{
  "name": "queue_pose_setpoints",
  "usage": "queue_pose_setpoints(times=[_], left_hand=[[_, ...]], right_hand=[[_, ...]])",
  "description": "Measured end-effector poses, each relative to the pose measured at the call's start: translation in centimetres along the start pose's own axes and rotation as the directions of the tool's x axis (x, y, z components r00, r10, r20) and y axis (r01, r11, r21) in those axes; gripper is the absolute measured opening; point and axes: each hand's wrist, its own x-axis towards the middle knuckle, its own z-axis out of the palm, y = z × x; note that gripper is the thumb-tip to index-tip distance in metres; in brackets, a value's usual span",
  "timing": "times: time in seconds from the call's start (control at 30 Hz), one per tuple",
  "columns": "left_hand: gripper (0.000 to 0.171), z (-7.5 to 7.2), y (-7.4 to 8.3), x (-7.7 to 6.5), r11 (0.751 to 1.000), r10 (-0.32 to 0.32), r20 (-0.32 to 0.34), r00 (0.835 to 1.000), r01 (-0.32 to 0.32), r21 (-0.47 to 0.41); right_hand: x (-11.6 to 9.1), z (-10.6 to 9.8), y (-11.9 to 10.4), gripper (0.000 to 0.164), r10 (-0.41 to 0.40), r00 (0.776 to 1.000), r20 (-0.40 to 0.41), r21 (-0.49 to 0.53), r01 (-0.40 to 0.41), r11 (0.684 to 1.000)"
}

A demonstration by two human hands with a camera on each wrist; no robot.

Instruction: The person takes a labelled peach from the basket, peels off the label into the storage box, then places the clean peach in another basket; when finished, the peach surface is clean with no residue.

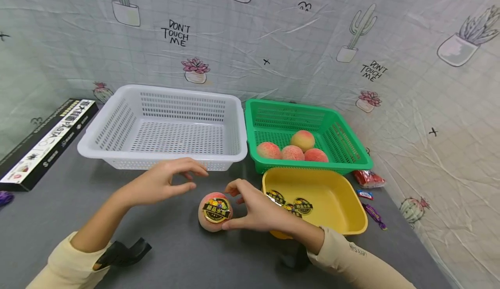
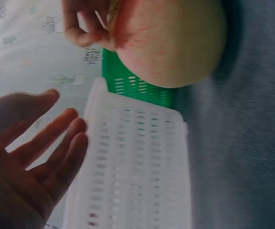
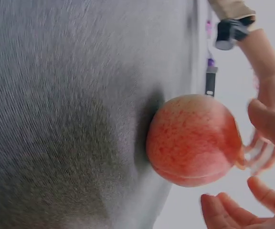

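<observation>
A pink and yellow peach (image 1: pixel 208 224) sits on the grey table with a round black-and-gold sticker (image 1: pixel 217 210) on its top. Just right of it is my right hand (image 1: pixel 255 208), thumb and fingers spread around that side. In the right wrist view the fingertips (image 3: pixel 214 207) stand a little apart from the peach (image 3: pixel 195 140). My left hand (image 1: pixel 168 180) hovers up and left of the fruit, its fingers loosely bent and holding nothing. The left wrist view shows the left hand (image 2: pixel 37 152) away from the peach (image 2: pixel 175 43).
A white basket (image 1: pixel 160 155) stands behind my left hand. Beside it, a green basket (image 1: pixel 308 164) holds several peaches (image 1: pixel 292 153). Several stickers (image 1: pixel 302 206) lie in a yellow basin (image 1: pixel 343 193) under my right forearm. A black pasta box (image 1: pixel 47 143) is at left, wrapped sweets (image 1: pixel 374 216) at right.
</observation>
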Motion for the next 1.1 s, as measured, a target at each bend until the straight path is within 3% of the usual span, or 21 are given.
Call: queue_pose_setpoints(times=[0.17, 0.27, 0.4, 0.5, 0.6, 0.77, 0.9, 1.1], left_hand=[[0.050, 1.9, -0.6, -1.4, 0.984, -0.061, 0.162, 0.985, 0.087, -0.158], [0.060, 3.6, -0.9, -1.9, 0.959, -0.102, 0.174, 0.979, 0.144, -0.244], [0.065, 5.4, -1.5, -2.3, 0.946, -0.160, 0.104, 0.981, 0.183, -0.268], [0.063, 6.3, -1.9, -2.4, 0.939, -0.189, 0.044, 0.981, 0.194, -0.284], [0.061, 7.0, -2.2, -2.5, 0.932, -0.187, -0.008, 0.982, 0.174, -0.319], [0.062, 7.8, -2.4, -2.8, 0.942, -0.141, -0.088, 0.986, 0.106, -0.318], [0.064, 8.2, -2.5, -2.9, 0.959, -0.105, -0.137, 0.985, 0.064, -0.276], [0.067, 8.7, -2.9, -2.9, 0.970, -0.086, -0.168, 0.982, 0.044, -0.241]], right_hand=[[-1.1, -0.1, -0.3, 0.014, 0.051, 0.998, -0.040, 0.074, -0.048, 0.996], [-1.4, 0.2, -0.3, 0.010, 0.108, 0.994, -0.026, 0.103, -0.104, 0.989], [-1.4, 0.6, -0.2, 0.010, 0.173, 0.984, -0.034, 0.202, -0.163, 0.966], [-1.3, 0.9, 0.0, 0.009, 0.224, 0.974, -0.043, 0.361, -0.194, 0.912], [-1.1, 1.2, 0.1, 0.010, 0.258, 0.965, -0.058, 0.482, -0.199, 0.853], [-1.1, 1.5, 0.0, 0.013, 0.301, 0.949, -0.093, 0.557, -0.201, 0.806], [-1.0, 1.6, 0.0, 0.013, 0.333, 0.937, -0.104, 0.583, -0.213, 0.784], [-1.1, 1.7, 0.0, 0.010, 0.347, 0.929, -0.126, 0.568, -0.219, 0.793]])
